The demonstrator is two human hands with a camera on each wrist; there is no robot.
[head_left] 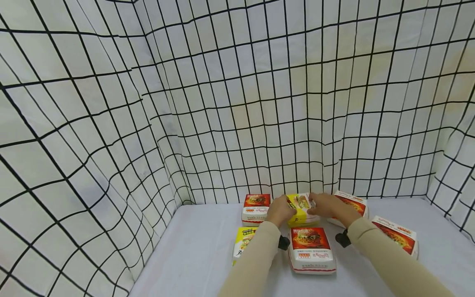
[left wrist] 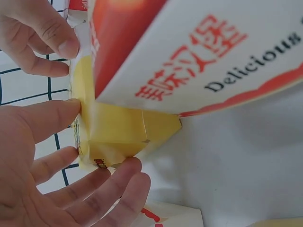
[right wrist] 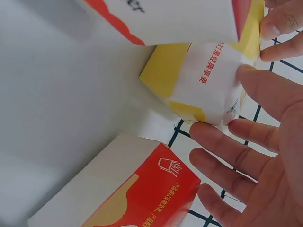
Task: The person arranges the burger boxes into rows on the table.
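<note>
A yellow-and-white burger box (head_left: 301, 215) is held between both hands at the back middle of the table. My left hand (head_left: 281, 211) grips its left side; in the left wrist view the thumb lies along the top edge of the yellow box (left wrist: 118, 125) and the fingers bend against its side. From the right, my right hand (head_left: 326, 205) holds the opposite side, thumb on the top edge of the box (right wrist: 213, 80) and fingers at its far side. Whether its underside touches the table cannot be told. Just in front stands a red-and-white burger box (head_left: 311, 249).
Left of the hands are a red box (head_left: 257, 201) and a yellow box (head_left: 243, 239), the latter partly behind the left sleeve. To the right are two more red boxes, one (head_left: 354, 202) near the back and one (head_left: 398, 236) farther right. White walls with black netting (head_left: 259, 123) enclose the white table (head_left: 193, 247).
</note>
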